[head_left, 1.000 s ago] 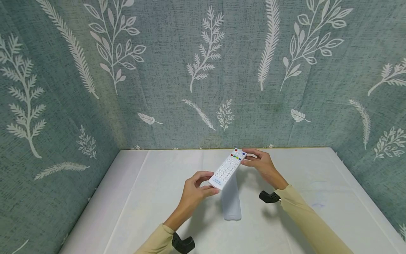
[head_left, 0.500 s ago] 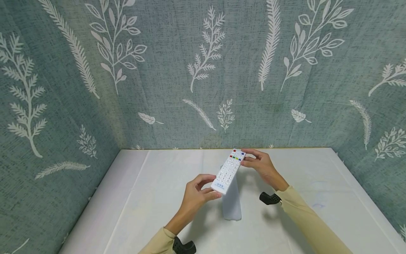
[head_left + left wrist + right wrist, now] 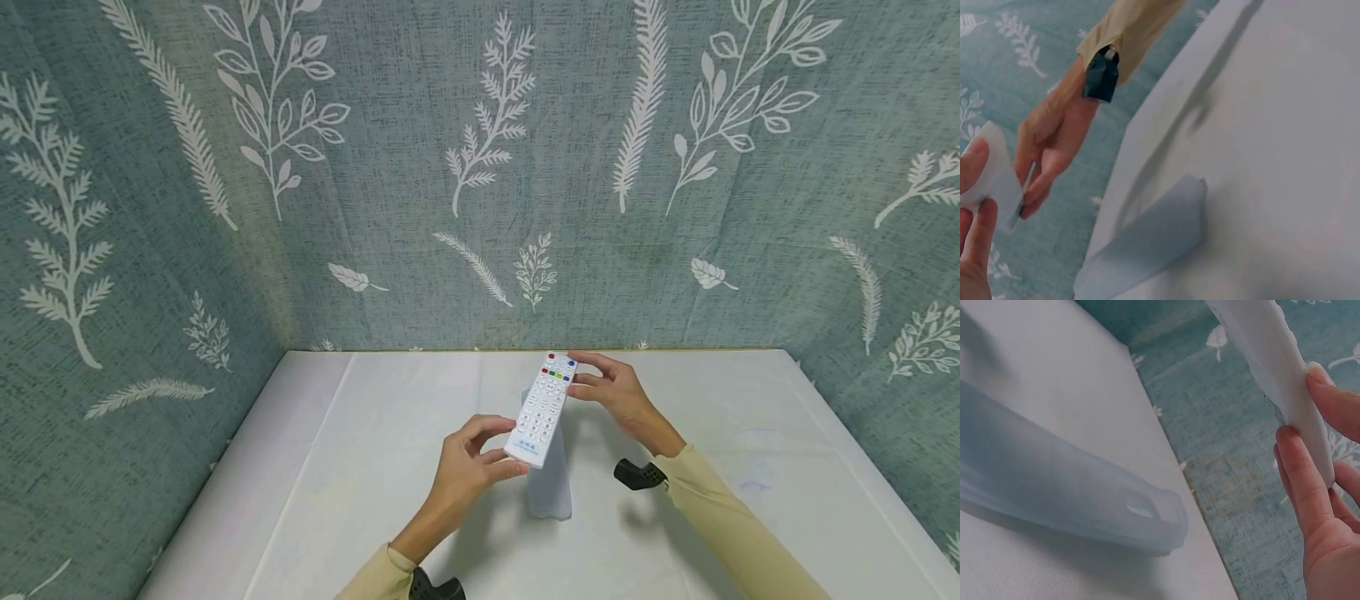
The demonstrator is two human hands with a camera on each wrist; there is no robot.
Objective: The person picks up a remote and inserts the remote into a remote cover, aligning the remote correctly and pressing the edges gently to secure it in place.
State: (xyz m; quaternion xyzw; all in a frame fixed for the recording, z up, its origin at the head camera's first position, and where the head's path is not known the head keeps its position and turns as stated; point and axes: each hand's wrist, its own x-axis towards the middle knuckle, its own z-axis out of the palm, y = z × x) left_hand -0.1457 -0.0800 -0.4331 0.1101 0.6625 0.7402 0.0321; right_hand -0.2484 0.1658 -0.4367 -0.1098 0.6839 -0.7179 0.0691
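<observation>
A white remote control [image 3: 542,408] with rows of buttons and a few coloured keys is held slanted above the table, buttons facing up. My left hand [image 3: 463,471] pinches its near end between thumb and fingers. At the far end, my right hand [image 3: 621,398] grips the remote's right edge, with the thumb on one side and fingers on the other in the right wrist view. Below the remote lies a translucent bluish silicone cover [image 3: 551,492], partly hidden by it in the head view. An oval hole shows near one end of the cover [image 3: 1066,478] in the right wrist view.
A white cloth covers the table [image 3: 360,467]. Green-grey fabric walls [image 3: 420,283] with white leaf prints stand at the back and both sides. Each wrist carries a black camera mount [image 3: 639,474].
The remote's near end has swung right and toward me, so it stands steeper across the head view. My left hand has moved along with it; my right hand has barely shifted.
</observation>
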